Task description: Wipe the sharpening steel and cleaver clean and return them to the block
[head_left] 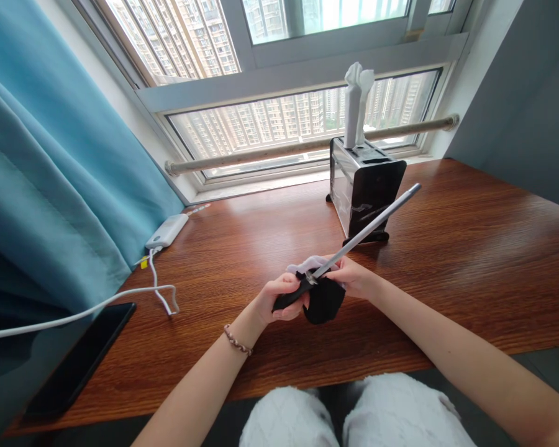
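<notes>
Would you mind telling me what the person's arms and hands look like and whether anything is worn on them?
Both forearms are bare, with no sleeves in view. The left hand and right hand have no gloves, and no rings are visible. The only thing worn is a thin, brownish braided bracelet around the left wrist.

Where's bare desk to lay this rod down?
Widest bare patch: desk right of the block, out to the wall. Also bare: between power bank and block. Crowded: the left corner with cable and phone, and the middle, where left hand grips the rod and right hand the cloth.
</notes>
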Demonstrator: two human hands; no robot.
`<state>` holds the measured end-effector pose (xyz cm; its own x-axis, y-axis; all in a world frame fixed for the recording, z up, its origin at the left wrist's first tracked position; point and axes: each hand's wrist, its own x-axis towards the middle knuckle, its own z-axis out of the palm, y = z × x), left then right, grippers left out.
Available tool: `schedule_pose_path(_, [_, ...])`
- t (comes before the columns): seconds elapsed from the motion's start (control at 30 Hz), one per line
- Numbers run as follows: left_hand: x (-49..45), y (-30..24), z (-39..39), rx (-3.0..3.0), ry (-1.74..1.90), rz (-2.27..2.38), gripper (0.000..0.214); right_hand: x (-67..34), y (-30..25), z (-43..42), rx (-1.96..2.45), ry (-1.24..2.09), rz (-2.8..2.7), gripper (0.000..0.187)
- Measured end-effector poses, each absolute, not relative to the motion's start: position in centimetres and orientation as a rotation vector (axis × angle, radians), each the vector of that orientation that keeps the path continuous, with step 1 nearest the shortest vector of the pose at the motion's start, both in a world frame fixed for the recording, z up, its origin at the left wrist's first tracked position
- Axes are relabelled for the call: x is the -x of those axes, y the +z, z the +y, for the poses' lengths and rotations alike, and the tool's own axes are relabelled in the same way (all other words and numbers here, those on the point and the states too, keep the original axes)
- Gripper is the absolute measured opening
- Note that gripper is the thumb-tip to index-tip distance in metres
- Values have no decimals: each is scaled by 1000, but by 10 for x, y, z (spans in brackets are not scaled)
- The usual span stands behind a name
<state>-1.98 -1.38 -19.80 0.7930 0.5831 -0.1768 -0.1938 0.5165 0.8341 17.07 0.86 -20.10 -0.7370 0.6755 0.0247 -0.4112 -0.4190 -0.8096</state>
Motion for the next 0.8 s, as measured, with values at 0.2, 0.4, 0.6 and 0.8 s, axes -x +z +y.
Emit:
schedule_pose_path(0.2, [19,-199,-13,-922,472,491,34,-174,-199,10,406,2197,-1130,30])
schedule_pose_path(0.4, [19,-202,-11,-894,443,460,34,-175,-198,10,422,2155,-1221,26])
schedule_pose_path(0.6, [12,-205,-19,-1147,678,638,31,-169,-200,10,438,2098,-1089,24])
schedule_pose_path(0.8, [2,-197,-33,-1648,1063,1131,23,-162,-206,11,426,2030,-926,18])
